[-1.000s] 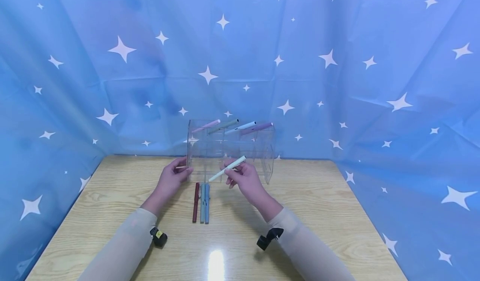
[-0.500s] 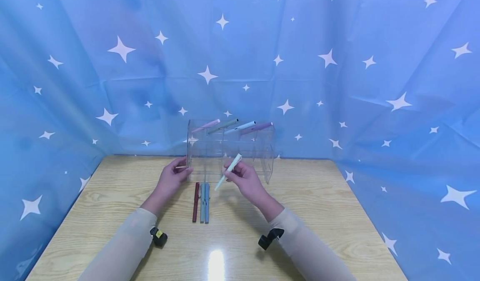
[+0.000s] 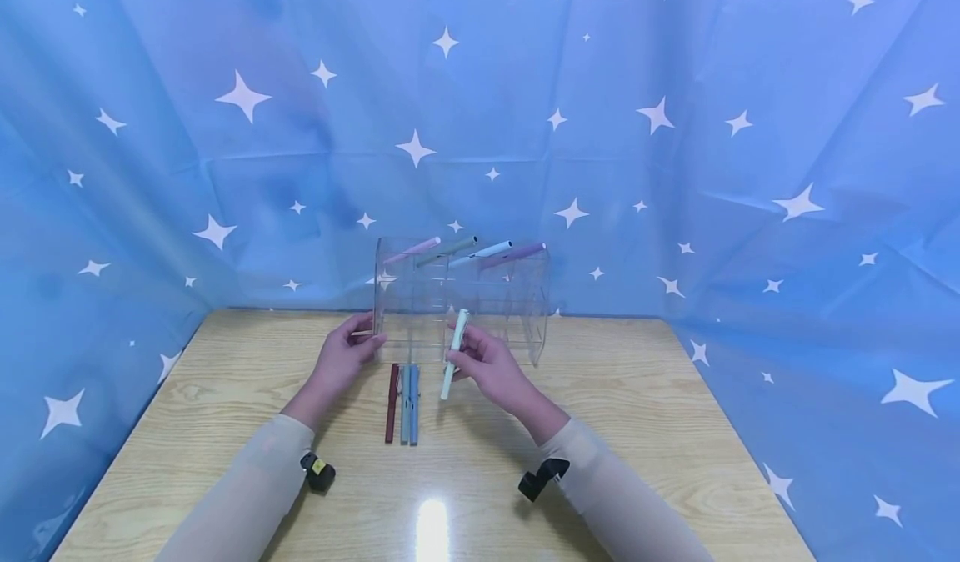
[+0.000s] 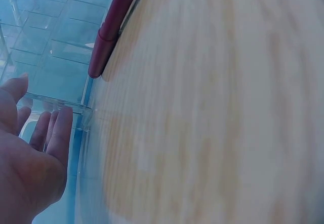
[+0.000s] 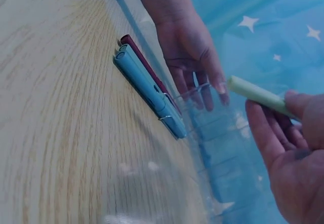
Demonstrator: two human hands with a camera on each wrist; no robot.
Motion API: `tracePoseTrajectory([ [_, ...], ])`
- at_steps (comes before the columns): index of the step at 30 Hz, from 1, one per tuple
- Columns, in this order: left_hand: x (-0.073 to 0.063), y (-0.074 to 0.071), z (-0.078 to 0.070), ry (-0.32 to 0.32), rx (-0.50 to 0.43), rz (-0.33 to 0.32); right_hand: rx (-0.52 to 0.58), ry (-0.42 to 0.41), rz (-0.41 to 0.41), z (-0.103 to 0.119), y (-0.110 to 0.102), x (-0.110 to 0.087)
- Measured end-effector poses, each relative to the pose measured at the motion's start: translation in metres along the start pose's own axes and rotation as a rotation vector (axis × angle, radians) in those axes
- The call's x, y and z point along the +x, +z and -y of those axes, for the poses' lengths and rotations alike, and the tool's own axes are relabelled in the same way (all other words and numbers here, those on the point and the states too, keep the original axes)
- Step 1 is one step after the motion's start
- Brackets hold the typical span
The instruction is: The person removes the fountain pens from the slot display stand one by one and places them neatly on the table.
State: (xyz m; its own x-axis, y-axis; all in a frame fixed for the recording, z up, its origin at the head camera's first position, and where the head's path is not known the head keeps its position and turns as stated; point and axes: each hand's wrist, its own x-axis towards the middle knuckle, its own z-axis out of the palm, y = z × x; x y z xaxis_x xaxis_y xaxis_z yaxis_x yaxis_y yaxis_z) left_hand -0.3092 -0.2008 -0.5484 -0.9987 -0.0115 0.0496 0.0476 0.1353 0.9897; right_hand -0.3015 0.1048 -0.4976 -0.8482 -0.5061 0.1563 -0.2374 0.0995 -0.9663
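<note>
Holding a mint-green clip pen (image 3: pixel 458 334) just below frame centre, before a clear acrylic pen rack (image 3: pixel 427 291).
Pinching it, steeply slanted, between curled thumb and fingers of the right hand (image 3: pixel 487 364); clasping the rack's left edge between thumb and barely parted fingers of the left hand (image 3: pixel 343 358). Showing, lower centre-left, a dark red pen (image 3: pixel 392 403), teal pen (image 3: pixel 405 403) and blue pen (image 3: pixel 414 416) on the surface (image 3: pixel 690 445); bearing a yellow label (image 3: pixel 318 467), too small to read, at left wrist.
</note>
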Motion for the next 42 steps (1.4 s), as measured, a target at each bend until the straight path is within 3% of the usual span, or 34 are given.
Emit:
tracePoseTrajectory([
  [11,0.000,0.001,-0.002,-0.002,0.001,-0.003,0.102,-0.003,-0.026,0.000,-0.001,-0.001],
  [34,0.001,0.001,-0.002,-0.009,0.009,-0.013,0.084,0.023,-0.014,-0.005,0.003,-0.006],
  [42,0.000,0.001,-0.002,-0.014,0.013,-0.016,0.077,0.100,-0.005,-0.014,0.018,-0.012],
])
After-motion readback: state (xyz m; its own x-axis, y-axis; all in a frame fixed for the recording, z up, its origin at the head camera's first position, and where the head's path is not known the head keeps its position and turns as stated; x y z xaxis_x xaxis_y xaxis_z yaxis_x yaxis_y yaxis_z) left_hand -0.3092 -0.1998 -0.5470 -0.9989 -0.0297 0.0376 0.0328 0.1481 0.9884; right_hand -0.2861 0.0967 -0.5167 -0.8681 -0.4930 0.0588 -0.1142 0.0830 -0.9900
